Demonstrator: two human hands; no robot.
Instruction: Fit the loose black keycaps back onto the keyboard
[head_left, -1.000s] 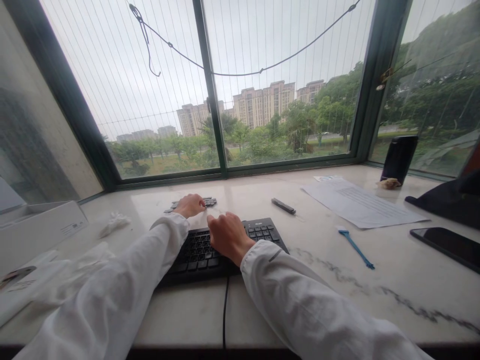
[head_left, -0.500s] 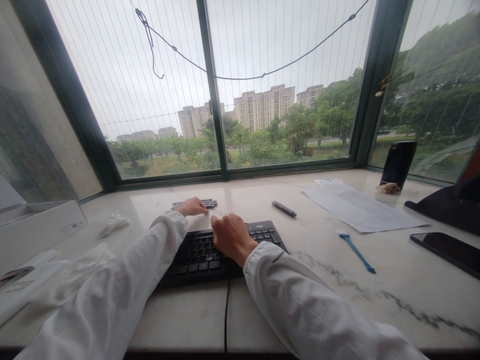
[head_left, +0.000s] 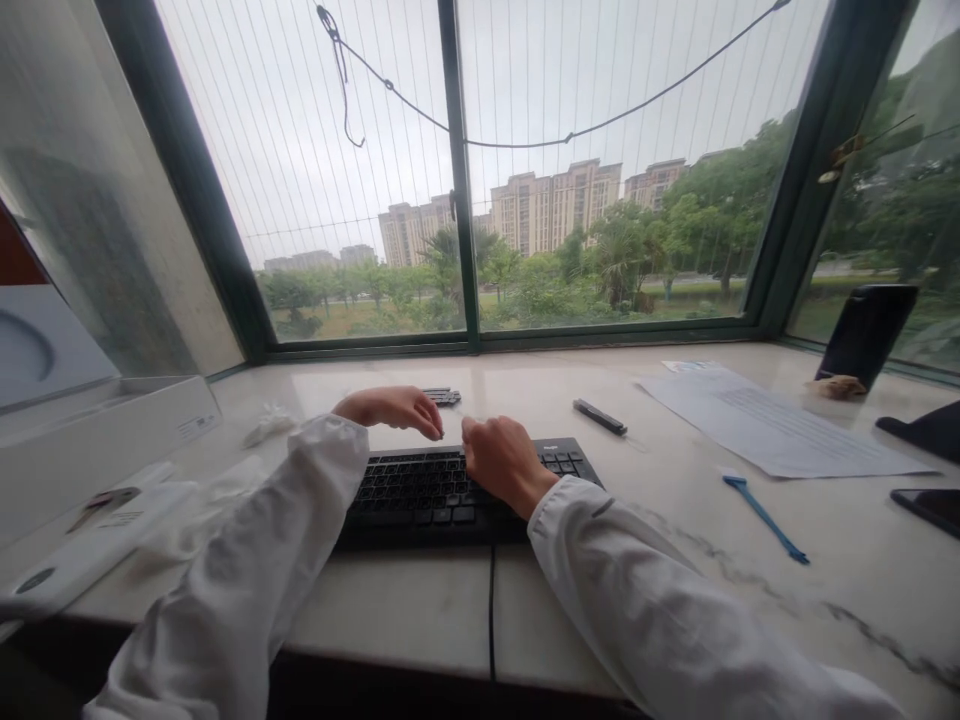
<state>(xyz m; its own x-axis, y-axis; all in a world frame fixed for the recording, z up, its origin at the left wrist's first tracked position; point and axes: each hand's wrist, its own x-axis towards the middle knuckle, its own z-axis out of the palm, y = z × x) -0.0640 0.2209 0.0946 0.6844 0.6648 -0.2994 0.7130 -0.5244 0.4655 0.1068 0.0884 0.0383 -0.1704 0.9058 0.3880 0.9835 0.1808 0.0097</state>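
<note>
A black keyboard (head_left: 420, 490) lies in front of me, and part of its key area shows bare dark squares in place of caps. My left hand (head_left: 397, 408) hovers just beyond its back edge, fingertips pinched and pointing down; what they hold, if anything, is too small to make out. Over the keyboard's right part is my right hand (head_left: 504, 457), fingers curled closed, thumb side toward the left hand; its contents are hidden. The two hands are close but apart. Behind my left hand sits a group of loose dark keycaps (head_left: 444, 397), partly covered by it.
Rightward lie a slim black tool (head_left: 600, 417), a blue plastic brush-like tool (head_left: 766, 520), printed paper (head_left: 750, 420) and an upright black object (head_left: 866, 335). At left are a white box (head_left: 142, 425), crumpled tissue (head_left: 268, 425) and a white packet (head_left: 105, 535). A window stands behind.
The view has turned left, so everything sits farther right. My left hand has lifted and drawn back toward the keyboard, its fingers now hanging down. My right hand stays closed over the keyboard.
</note>
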